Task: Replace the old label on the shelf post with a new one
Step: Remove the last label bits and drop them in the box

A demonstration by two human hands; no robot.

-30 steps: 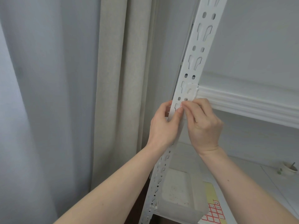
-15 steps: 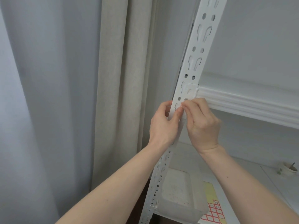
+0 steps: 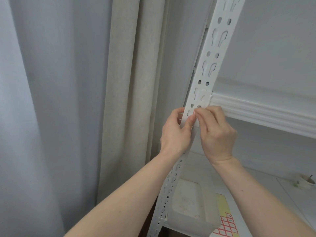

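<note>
Two hands meet on the white shelf post [image 3: 209, 65], just under the point where the shelf beam [image 3: 263, 113] joins it. My left hand [image 3: 177, 132] wraps the post from the curtain side, fingers curled round its left edge and thumb [image 3: 189, 122] lying up the front face. My right hand [image 3: 217, 134] comes in from the shelf side with its fingers bent, fingertips [image 3: 196, 114] pressed to the front of the post right beside the left thumb. Under those fingertips I see a small white label [image 3: 196, 123] lying on the post face, its lower edge showing just below the left thumb. I cannot tell whether the right fingers pinch it or only press it flat, and I cannot tell whether it is the old one or the new one.

Compared with the frames from a second and half a second ago, almost nothing differs: both hands hold the same place on the post, and the right fingertips have shifted only very slightly against the thumb. The label sits where it sat before.

Behind the post hangs a beige curtain [image 3: 135, 100], with a grey curtain [image 3: 51, 100] to its left. On the lower shelf [image 3: 266, 185] a cloudy plastic box [image 3: 191, 206] stands next to the post, a sheet with a red grid [image 3: 225, 226] lies beside it, and a small round cup [image 3: 307, 182] sits far to the right.
</note>
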